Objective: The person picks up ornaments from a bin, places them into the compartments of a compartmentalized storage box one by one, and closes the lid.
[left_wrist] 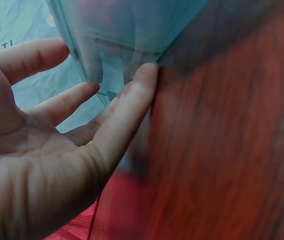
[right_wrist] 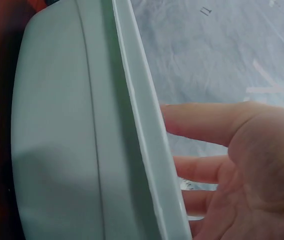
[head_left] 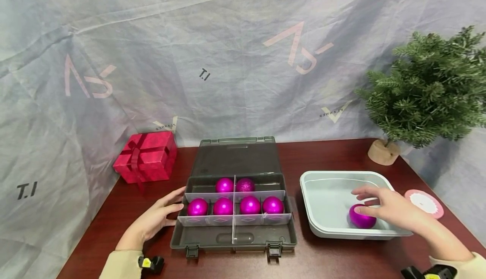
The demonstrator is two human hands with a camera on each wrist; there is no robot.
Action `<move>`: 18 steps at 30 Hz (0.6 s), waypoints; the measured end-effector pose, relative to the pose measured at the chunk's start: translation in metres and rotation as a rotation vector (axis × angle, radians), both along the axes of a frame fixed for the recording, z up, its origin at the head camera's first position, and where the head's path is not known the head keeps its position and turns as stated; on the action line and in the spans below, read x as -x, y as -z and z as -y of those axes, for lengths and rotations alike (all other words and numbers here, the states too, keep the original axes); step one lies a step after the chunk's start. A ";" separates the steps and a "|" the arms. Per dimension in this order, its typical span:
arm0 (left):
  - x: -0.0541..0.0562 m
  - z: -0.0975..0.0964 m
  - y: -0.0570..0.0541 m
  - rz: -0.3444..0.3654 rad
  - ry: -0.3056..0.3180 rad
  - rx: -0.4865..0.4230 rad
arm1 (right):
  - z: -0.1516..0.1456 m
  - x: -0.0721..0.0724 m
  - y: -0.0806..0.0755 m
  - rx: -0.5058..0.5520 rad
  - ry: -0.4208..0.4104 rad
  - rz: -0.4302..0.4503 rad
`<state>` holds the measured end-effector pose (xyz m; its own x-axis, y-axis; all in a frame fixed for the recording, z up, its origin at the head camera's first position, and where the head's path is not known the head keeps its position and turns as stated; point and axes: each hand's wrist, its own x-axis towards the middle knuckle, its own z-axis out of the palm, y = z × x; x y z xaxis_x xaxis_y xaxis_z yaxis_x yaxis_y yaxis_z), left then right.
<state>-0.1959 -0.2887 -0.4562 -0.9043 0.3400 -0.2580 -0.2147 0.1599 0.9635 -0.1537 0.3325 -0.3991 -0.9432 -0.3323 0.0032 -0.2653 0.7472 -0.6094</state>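
Observation:
A dark translucent divided box (head_left: 237, 144) lies with its lid back, and several shiny magenta balls (head_left: 223, 206) sit in its back and middle rows. The left hand (head_left: 155, 215) rests its fingertips against the box's left side. In the left wrist view its fingers (left_wrist: 67, 102) are spread along the clear wall. To the right, a pale plastic tub (head_left: 319, 199) contains one magenta ball (head_left: 362, 220). Over that ball hovers the right hand (head_left: 395, 205), thumb overlapping the ball's top and fingers spread beyond it. The tub wall (right_wrist: 57, 125) hides the ball and the fingertips in the right wrist view.
A red gift box (head_left: 146, 156) with a ribbon stands at the back left. At the back right is a small artificial fir tree (head_left: 429, 89) on a wooden base. A round pink-and-white disc (head_left: 425, 203) lies right of the tub. Printed cloth hangs behind the table.

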 end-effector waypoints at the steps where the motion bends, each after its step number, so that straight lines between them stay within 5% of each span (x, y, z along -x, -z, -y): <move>1: 0.000 0.000 0.000 0.000 -0.001 -0.002 | -0.001 0.001 0.001 -0.009 -0.016 0.006; 9: -0.001 0.000 -0.001 -0.001 -0.003 -0.007 | -0.004 0.003 0.004 -0.063 -0.088 -0.007; 18: -0.001 -0.001 -0.002 -0.002 -0.003 -0.013 | 0.000 0.004 0.002 -0.044 -0.041 0.020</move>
<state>-0.1945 -0.2876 -0.4546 -0.9059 0.3403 -0.2521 -0.2135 0.1471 0.9658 -0.1573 0.3326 -0.4011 -0.9284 -0.3704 -0.0305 -0.2849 0.7617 -0.5819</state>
